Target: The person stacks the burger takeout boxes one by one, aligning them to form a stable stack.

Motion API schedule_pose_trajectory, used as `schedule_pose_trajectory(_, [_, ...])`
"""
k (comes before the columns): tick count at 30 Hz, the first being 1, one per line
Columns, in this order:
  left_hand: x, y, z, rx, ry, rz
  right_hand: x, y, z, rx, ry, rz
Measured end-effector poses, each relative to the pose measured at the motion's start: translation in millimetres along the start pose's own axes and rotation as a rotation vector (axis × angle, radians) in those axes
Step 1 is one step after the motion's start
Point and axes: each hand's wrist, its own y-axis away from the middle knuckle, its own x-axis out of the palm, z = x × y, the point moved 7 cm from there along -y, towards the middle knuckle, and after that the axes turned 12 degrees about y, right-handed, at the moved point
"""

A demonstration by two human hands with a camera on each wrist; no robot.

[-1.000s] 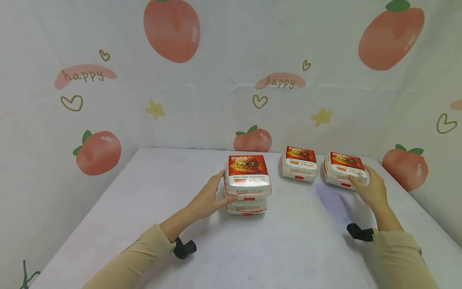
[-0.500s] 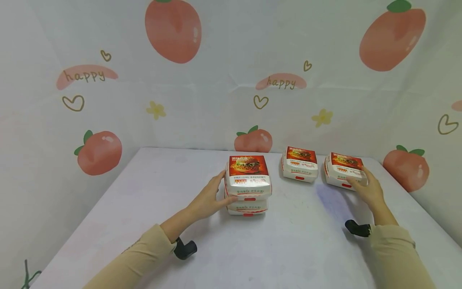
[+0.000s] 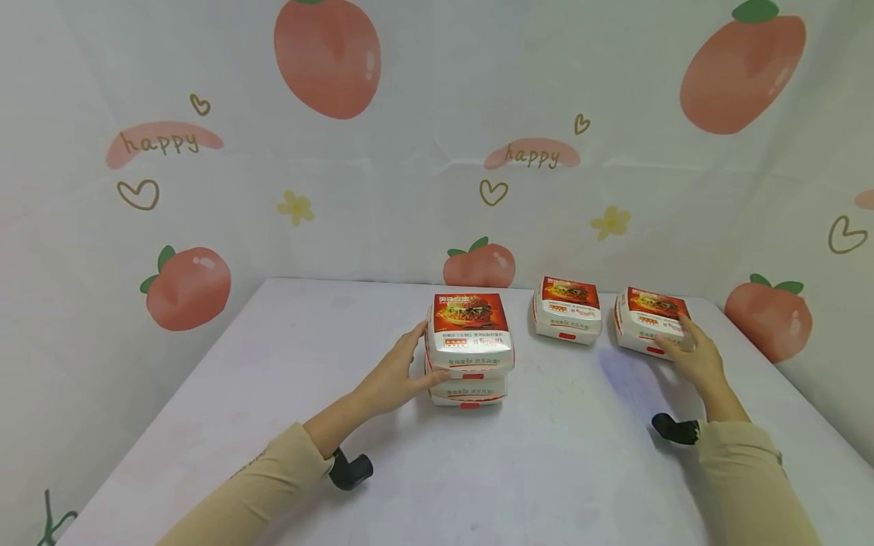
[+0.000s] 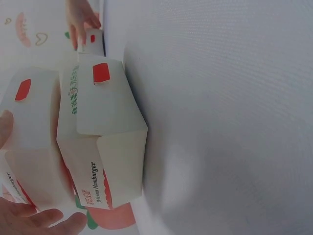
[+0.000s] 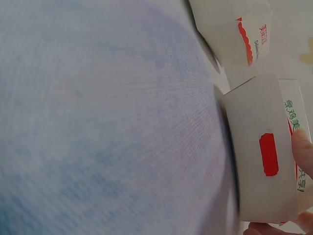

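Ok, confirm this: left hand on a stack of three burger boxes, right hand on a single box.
Not three: the head view shows the left hand on a stack of two burger boxes. The right hand is indeed on a single box.

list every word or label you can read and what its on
"happy": wall cloth, twice, each on a pink patch.
"Delicious Hamburger": side of the lower stacked box.
"鸡美", "共享!": far-right box; the right hand covers part.
Too small or blurred to read surely: red characters beside "Delicious Hamburger", lid print on the upper stacked box and back box, dark marks on the left sleeve.
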Motion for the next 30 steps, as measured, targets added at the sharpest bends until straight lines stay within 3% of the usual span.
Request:
schedule_pose_trajectory(12, [0.1, -1.6, 1.9, -0.008, -0.004, 0.001, -4.5, 3.3, 2.5, -0.023, 0.019, -0.070])
schedule_pose_trajectory(30, [-0.6, -0.3, -0.9, 0.000, -0.003, -0.008, -14.4, 11.8, 8.9, 0.030, 0.010, -0.121])
